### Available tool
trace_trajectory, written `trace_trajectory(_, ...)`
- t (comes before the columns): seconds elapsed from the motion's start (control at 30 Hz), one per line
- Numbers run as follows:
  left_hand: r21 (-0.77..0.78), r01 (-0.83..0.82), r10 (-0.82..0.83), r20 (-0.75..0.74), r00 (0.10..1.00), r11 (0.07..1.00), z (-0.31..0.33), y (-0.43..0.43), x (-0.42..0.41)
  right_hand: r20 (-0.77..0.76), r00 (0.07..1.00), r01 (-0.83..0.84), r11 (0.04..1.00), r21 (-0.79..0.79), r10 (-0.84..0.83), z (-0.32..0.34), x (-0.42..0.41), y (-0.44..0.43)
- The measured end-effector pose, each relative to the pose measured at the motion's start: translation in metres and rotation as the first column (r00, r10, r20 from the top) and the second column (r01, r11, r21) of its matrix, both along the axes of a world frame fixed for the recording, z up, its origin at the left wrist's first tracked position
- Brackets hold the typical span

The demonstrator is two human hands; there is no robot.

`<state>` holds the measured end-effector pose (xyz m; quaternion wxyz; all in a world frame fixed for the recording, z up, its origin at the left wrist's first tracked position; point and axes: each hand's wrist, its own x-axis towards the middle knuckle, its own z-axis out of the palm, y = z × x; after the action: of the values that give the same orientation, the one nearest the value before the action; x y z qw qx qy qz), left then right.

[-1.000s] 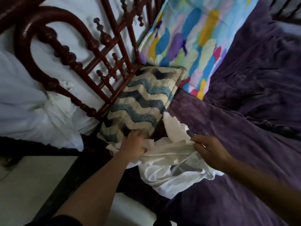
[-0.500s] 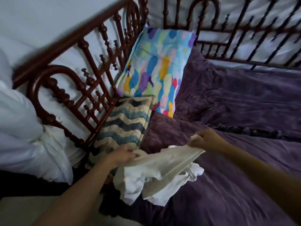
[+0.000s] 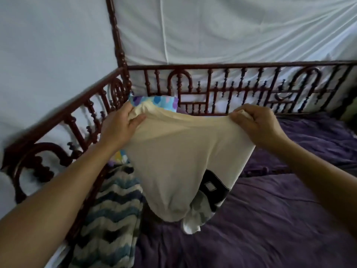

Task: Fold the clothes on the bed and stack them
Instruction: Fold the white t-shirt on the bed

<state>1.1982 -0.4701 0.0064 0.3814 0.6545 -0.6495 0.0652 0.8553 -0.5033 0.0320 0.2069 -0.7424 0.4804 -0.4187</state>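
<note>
A cream-white garment (image 3: 177,159) with a black printed patch near its lower right hangs in the air above the purple bed (image 3: 270,219). My left hand (image 3: 120,126) grips its upper left corner. My right hand (image 3: 255,122) grips its upper right corner. The top edge is stretched between both hands, and the lower end bunches and droops down to the bedcover.
A zigzag-patterned blue, white and black folded blanket (image 3: 110,225) lies along the bed's left side. A colourful pillow (image 3: 154,102) peeks out behind the garment. Dark red carved wooden rails (image 3: 231,88) fence the left and far sides, with white netting beyond.
Both hands have lifted the garment from a crumpled heap on the bed and spread it apart in the air. The view has tilted up toward the far rail.
</note>
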Motion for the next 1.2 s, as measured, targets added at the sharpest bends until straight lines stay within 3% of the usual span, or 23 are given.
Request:
trace_trajectory(0.13,-0.198,-0.005,0.061,0.278,0.959,0.98,0.042,-0.022,-0.028,-0.055,0.998,-0.016,0.985,0.174,0.026,0.04,-0.043,0.026)
trace_trajectory(0.2,-0.251,0.028,0.05,0.3,0.953,0.968,0.054,-0.032,-0.051,-0.044,0.992,-0.097,0.949,0.298,0.115,0.043,-0.064,0.042)
trace_trajectory(0.3,-0.182,0.162,-0.152,0.069,0.986,0.97,0.056,-0.05,-0.096,-0.059,0.976,-0.183,0.937,0.297,0.209,0.029,-0.095,0.058)
trace_trajectory(0.37,-0.092,0.313,-0.324,-0.138,0.936,0.945,0.048,-0.062,-0.135,-0.05,0.977,-0.186,0.949,0.254,0.205,0.01,-0.118,0.06)
trace_trajectory(0.43,0.002,0.444,-0.415,-0.349,0.84,0.896,0.037,-0.066,-0.175,-0.015,0.992,-0.118,0.963,0.242,0.125,-0.013,-0.144,0.056)
trace_trajectory(0.53,0.17,0.523,-0.342,-0.583,0.737,0.835,0.026,-0.061,-0.229,0.153,0.981,0.047,0.916,0.4,-0.117,-0.036,-0.177,0.054)
trace_trajectory(0.6,0.283,0.543,-0.333,-0.546,0.769,0.791,0.021,-0.055,-0.256,0.228,0.959,0.035,0.871,0.491,-0.167,-0.045,-0.197,0.057)
trace_trajectory(0.67,0.338,0.525,-0.377,-0.416,0.828,0.781,0.018,-0.051,-0.277,0.23,0.961,0.007,0.841,0.541,-0.156,-0.045,-0.212,0.061)
trace_trajectory(0.77,0.376,0.455,-0.384,-0.252,0.888,0.807,0.017,-0.046,-0.304,-0.042,0.99,0.138,0.86,0.491,-0.134,-0.05,-0.237,0.055)
trace_trajectory(0.83,0.401,0.457,-0.385,-0.251,0.888,0.794,0.019,-0.045,-0.318,-0.24,0.96,0.232,0.888,0.396,-0.143,-0.049,-0.253,0.048)
trace_trajectory(0.9,0.42,0.477,-0.39,-0.279,0.877,0.772,0.022,-0.044,-0.33,-0.299,0.935,0.289,0.9,0.326,-0.191,-0.045,-0.266,0.043)
trace_trajectory(0.97,0.443,0.499,-0.395,-0.309,0.865,0.745,0.024,-0.043,-0.339,-0.266,0.925,0.336,0.909,0.245,-0.27,-0.038,-0.279,0.041)
trace_trajectory(1.1,0.528,0.553,-0.429,-0.349,0.833,0.645,0.024,-0.042,-0.346,0.016,0.93,0.359,0.915,0.185,-0.368,-0.022,-0.303,0.041)
trace_trajectory(1.2,0.553,0.561,-0.493,-0.285,0.822,0.616,0.017,-0.046,-0.342,0.047,0.912,0.399,0.909,0.123,-0.407,-0.01,-0.313,0.041)
